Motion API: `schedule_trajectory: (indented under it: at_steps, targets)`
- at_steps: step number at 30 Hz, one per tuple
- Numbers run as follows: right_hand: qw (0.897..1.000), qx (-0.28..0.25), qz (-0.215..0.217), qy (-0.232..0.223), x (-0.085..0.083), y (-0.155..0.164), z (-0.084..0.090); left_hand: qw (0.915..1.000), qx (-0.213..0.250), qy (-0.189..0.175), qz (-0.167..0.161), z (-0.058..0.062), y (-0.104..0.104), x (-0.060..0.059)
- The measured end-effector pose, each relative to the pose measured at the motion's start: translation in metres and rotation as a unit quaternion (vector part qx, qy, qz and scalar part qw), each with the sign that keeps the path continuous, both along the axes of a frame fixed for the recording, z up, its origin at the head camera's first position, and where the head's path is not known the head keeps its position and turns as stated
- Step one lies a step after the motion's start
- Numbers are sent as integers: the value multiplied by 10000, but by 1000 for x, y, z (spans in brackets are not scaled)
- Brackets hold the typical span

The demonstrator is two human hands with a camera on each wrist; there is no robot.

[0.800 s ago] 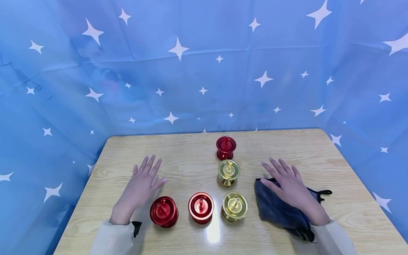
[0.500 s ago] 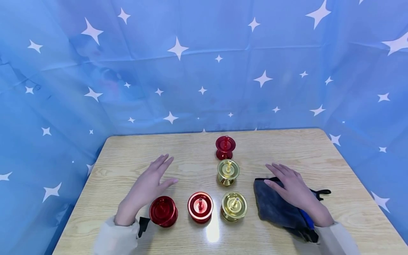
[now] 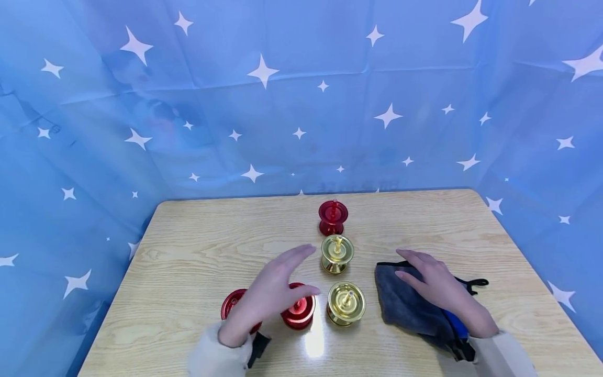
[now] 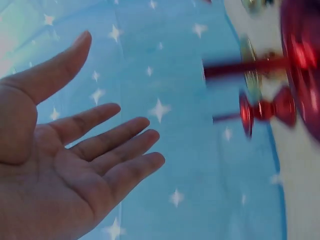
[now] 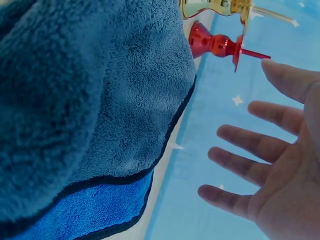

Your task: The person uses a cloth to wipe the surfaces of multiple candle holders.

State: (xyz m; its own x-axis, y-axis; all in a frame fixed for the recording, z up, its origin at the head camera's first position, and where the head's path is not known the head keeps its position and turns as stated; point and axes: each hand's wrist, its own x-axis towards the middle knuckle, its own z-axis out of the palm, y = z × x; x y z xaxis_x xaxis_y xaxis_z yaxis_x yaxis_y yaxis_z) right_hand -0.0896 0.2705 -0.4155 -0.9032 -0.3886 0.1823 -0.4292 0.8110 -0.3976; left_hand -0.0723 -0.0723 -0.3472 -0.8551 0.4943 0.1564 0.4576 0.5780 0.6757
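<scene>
Holding nothing, the relaxed hands (image 3: pixel 270 290) (image 3: pixel 435 285) hang well inside the table's (image 3: pixel 202 230) side edges, gold stands (image 3: pixel 337 251) (image 3: pixel 346 305) between.

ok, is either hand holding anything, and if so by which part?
Nothing is held. The left hand is open above two red candle holders; the right hand is open above the dark cloth, not gripping it.

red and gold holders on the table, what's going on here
A person's left hand hangs open, in the head view partly hiding two red holders. The right hand is open above a dark cloth. Neither grips anything. A third red holder and two gold holders stand upright on the table.
</scene>
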Motion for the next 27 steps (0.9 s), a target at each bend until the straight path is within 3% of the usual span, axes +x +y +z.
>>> schedule_trajectory:
  at_steps: [6, 12, 19, 27]
  targets:
    - [10000, -39, 17, -47, 0, 0, -4, 9990, -265, -188, -312, -16, 34, 9]
    - [9998, -115, 91, -124, 2, 0, -5, 9985, -494, -185, -166, -43, 61, 19]
    - [9997, -147, 141, -105, 4, 2, -7, 9987, -392, -277, 141, -70, 74, 20]
    - [9982, -226, 288, -473, 4, 3, -13, 9982, -336, -433, 228, -83, 79, 17]
